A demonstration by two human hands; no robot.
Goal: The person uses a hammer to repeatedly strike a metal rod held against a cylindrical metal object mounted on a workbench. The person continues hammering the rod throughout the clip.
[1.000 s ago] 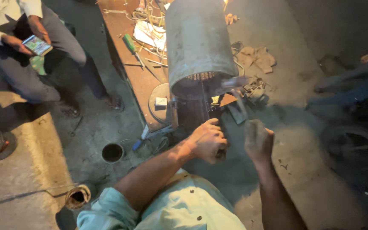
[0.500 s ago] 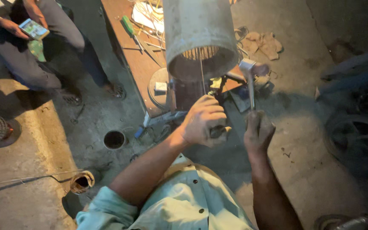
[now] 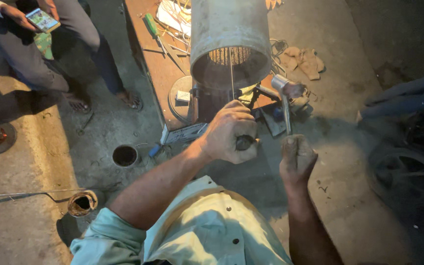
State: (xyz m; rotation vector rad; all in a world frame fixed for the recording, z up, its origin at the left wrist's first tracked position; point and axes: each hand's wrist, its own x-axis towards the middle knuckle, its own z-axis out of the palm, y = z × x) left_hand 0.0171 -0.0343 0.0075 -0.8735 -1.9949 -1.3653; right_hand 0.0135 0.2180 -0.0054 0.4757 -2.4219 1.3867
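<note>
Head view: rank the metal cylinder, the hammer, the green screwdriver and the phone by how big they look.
1. Metal cylinder, by far.
2. Hammer.
3. Green screwdriver and phone look about alike; both lie farther from the camera, so unranked.

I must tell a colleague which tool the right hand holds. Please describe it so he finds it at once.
Start at the large grey metal cylinder on the brown bench. Just below its open end, the right hand raises a hammer: thin shaft, shiny steel head, unlike the green-handled screwdriver.

the metal cylinder [image 3: 229, 37] stands on the surface [image 3: 160, 73], far of both hands; a screwdriver [image 3: 154, 28] lies left of it, a hammer [image 3: 284, 100] right.
</note>
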